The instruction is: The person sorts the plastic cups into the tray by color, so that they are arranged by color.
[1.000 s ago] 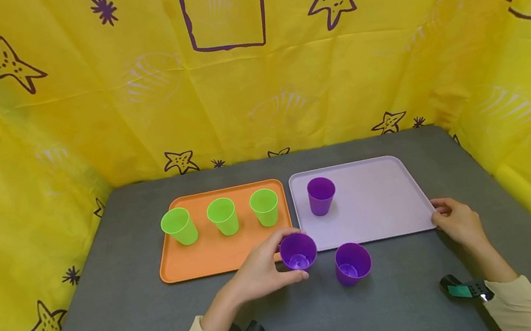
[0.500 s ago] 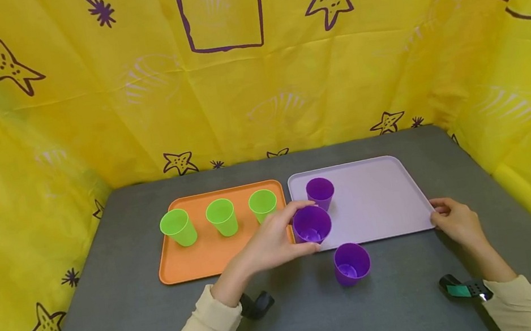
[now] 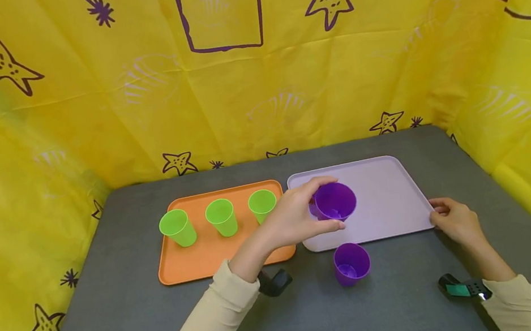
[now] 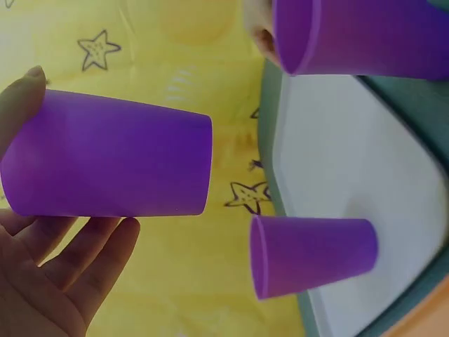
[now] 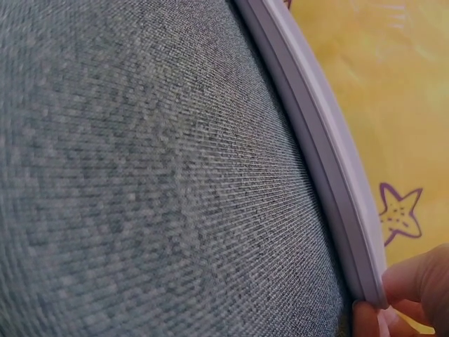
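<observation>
My left hand (image 3: 298, 215) grips a purple cup (image 3: 335, 202) by its sides, mouth up, held above the lilac tray (image 3: 394, 198). In the left wrist view its fingers and thumb lie on opposite sides of the cup wall. A second purple cup (image 4: 316, 256) stands on the tray, largely hidden by the hand and held cup in the head view. A third purple cup (image 3: 352, 264) is upright on the table, just in front of the tray. At the tray's near right corner, my right hand (image 3: 459, 221) pinches the rim between thumb and fingers.
Left of the lilac tray lies an orange tray (image 3: 198, 264) bearing a row of green cups (image 3: 222, 218); my left forearm crosses its near right corner. Yellow printed cloth (image 3: 233, 90) walls in the back and sides of the grey table (image 3: 129, 323).
The left hand has carried its purple cup rightward and away from me, from in front of the trays to over the lilac tray. The right hand stays at the tray corner.
</observation>
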Available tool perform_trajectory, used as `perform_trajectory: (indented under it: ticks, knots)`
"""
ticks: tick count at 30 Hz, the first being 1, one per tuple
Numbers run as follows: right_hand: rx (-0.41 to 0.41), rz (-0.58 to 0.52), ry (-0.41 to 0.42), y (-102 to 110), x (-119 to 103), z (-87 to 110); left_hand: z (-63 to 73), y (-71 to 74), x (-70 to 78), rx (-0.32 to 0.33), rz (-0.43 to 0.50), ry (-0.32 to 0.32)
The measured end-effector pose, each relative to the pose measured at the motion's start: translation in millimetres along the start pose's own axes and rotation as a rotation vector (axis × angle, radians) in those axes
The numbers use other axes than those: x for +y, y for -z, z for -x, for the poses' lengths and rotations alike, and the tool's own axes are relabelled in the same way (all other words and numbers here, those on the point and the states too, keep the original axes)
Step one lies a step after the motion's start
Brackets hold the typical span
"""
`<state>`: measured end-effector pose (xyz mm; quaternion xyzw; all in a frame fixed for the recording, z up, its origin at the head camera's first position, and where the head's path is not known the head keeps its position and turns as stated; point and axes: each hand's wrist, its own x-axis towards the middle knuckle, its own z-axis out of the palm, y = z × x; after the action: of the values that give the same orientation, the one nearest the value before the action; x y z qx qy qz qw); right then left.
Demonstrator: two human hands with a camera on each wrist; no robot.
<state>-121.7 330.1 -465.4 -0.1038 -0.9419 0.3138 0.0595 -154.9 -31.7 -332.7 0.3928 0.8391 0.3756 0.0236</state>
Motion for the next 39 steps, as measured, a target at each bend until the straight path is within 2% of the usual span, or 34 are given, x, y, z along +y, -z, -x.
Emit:
perform_trajectory:
  ticks: [9,16,20,24,30,39]
  knots:
    - [-0.003,0.007,0.004,0.4,0.1,-0.6,-30.2,-2.2,13.5,-0.022,0.037,-0.003]
    - [0.002,0.012,0.01,1.0,0.3,-0.8,-53.7,-11.6,16.0,-0.027,0.119,-0.026]
    - [0.007,0.01,0.012,0.9,0.4,-0.6,-65.5,-18.0,15.0,-0.04,0.137,0.0]
    - [0.017,0.012,0.015,0.1,0.8,-0.6,-75.3,-23.9,12.7,-0.052,0.082,0.064]
    - [0.033,0.017,0.02,-0.7,1.6,-1.0,-90.1,-32.3,5.9,-0.064,-0.031,0.114]
    - [0.039,0.024,0.025,-0.9,0.3,-0.3,-105.5,-48.9,-10.2,-0.052,-0.086,0.176]
